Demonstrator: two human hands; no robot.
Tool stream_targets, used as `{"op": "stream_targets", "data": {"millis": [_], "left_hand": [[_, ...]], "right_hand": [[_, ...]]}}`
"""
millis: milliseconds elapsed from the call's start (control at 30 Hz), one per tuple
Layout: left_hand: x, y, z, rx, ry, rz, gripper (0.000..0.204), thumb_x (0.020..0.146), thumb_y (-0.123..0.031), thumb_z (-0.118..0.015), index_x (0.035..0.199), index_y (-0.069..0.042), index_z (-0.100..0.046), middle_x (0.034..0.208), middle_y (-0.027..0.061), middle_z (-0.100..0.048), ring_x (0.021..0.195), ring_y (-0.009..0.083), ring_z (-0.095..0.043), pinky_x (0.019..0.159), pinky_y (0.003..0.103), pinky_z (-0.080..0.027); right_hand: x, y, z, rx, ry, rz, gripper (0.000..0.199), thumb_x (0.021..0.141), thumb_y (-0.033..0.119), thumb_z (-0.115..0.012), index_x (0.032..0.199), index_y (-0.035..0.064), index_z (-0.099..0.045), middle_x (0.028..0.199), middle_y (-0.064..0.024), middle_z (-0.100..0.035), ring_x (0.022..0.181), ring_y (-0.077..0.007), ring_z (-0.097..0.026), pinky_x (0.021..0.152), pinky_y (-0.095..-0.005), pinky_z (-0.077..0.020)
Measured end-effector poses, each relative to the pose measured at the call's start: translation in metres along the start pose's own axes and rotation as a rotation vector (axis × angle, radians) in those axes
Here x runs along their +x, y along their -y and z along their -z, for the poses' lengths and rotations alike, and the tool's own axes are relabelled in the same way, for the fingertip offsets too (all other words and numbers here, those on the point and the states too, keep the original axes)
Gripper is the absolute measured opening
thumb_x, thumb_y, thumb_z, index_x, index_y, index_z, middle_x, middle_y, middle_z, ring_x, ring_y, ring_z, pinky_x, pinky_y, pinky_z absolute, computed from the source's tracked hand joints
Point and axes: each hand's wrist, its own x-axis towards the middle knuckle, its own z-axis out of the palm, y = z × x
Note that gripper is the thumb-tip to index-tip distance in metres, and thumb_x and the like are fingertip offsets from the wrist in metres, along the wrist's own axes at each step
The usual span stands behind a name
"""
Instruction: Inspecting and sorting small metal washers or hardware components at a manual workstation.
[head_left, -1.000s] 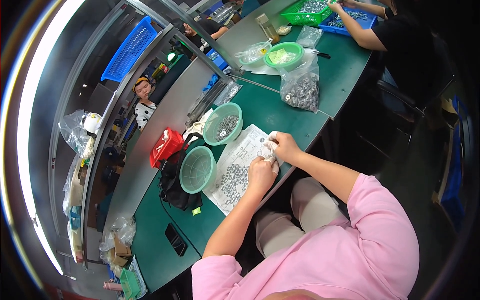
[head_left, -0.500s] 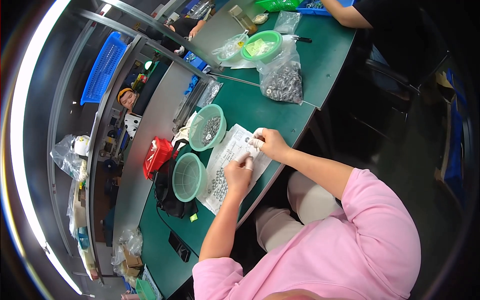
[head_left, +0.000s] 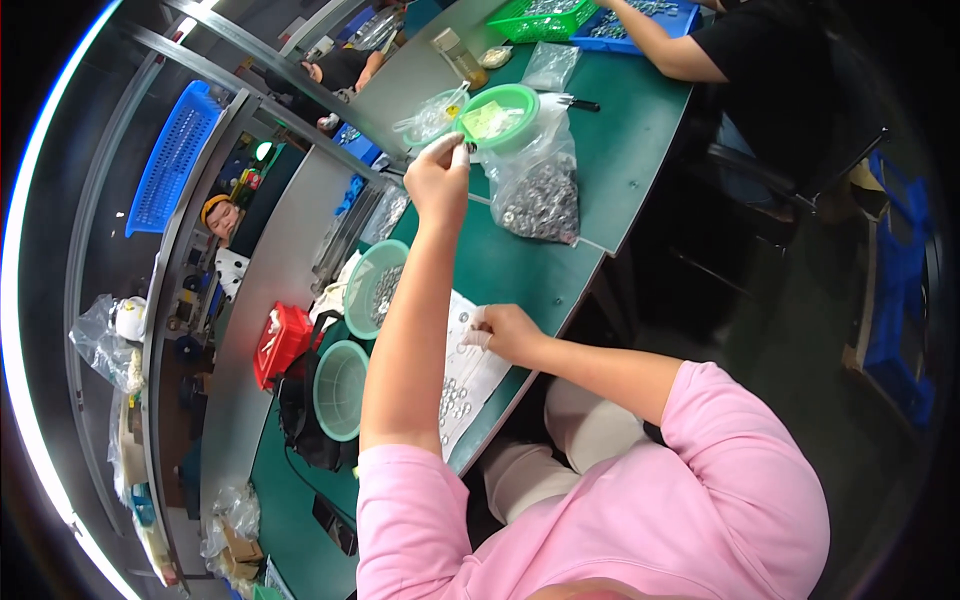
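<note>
My left hand [head_left: 438, 185] is raised over the far part of the table, in front of a green bowl [head_left: 507, 112]. Its thumb and finger, in white finger cots, pinch a small dark part [head_left: 471, 148]. My right hand [head_left: 508, 335] rests low at a printed paper sheet [head_left: 487, 372], its covered fingertips pressed together; whatever they hold is too small to make out. Several small metal rings [head_left: 455, 398] lie on the sheet, partly hidden by my left forearm. Beside it stand a pale green basket with grey parts [head_left: 360, 290] and a second pale green basket [head_left: 341, 390].
A clear bag of dark metal parts [head_left: 540, 205] lies beyond my right hand. A red box [head_left: 283, 345] and black bag [head_left: 305, 420] sit at the left. Another person's arm [head_left: 650, 40] reaches to a blue tray [head_left: 625, 40] at the far right.
My left hand has risen from the sheet and moved far across the table, a small dark part in its fingertips. My right hand stays by the sheet. The view has shifted somewhat.
</note>
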Motion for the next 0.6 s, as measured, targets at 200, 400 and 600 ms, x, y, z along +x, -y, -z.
{"op": "stream_targets", "data": {"millis": [200, 400, 600], "left_hand": [[0.012, 0.008, -0.014, 0.064, 0.146, 0.070, 0.023, 0.084, -0.011, -0.064, 0.103, 0.003, -0.066, 0.088, 0.0087, -0.070, 0.076, 0.0119, -0.064, 0.069, 0.024, -0.049], [-0.057, 0.011, 0.066, -0.100, 0.084, 0.186, 0.022, 0.087, -0.012, -0.061, 0.103, 0.002, -0.066, 0.085, 0.0081, -0.069, 0.074, 0.0145, -0.066, 0.069, 0.024, -0.049], [-0.147, 0.036, 0.157, -0.102, -0.073, 0.478, 0.022, 0.088, -0.011, -0.059, 0.105, 0.002, -0.065, 0.086, 0.0065, -0.068, 0.070, 0.0133, -0.063, 0.069, 0.024, -0.048]], "right_hand": [[0.000, -0.004, 0.000, -0.019, -0.001, 0.019, 0.028, 0.074, 0.024, -0.074, 0.074, 0.0003, -0.060, 0.064, -0.0141, -0.058, 0.056, -0.0250, -0.054, 0.055, -0.0346, -0.0423], [-0.001, -0.004, 0.003, 0.068, 0.035, -0.008, 0.024, 0.077, 0.021, -0.073, 0.077, 0.0002, -0.060, 0.063, -0.0086, -0.057, 0.055, -0.0136, -0.050, 0.054, -0.0304, -0.0426], [0.003, -0.006, 0.003, 0.096, 0.015, -0.034, 0.021, 0.080, 0.018, -0.071, 0.078, -0.0004, -0.060, 0.065, -0.0035, -0.059, 0.059, -0.0079, -0.050, 0.054, -0.0265, -0.0422]]}}
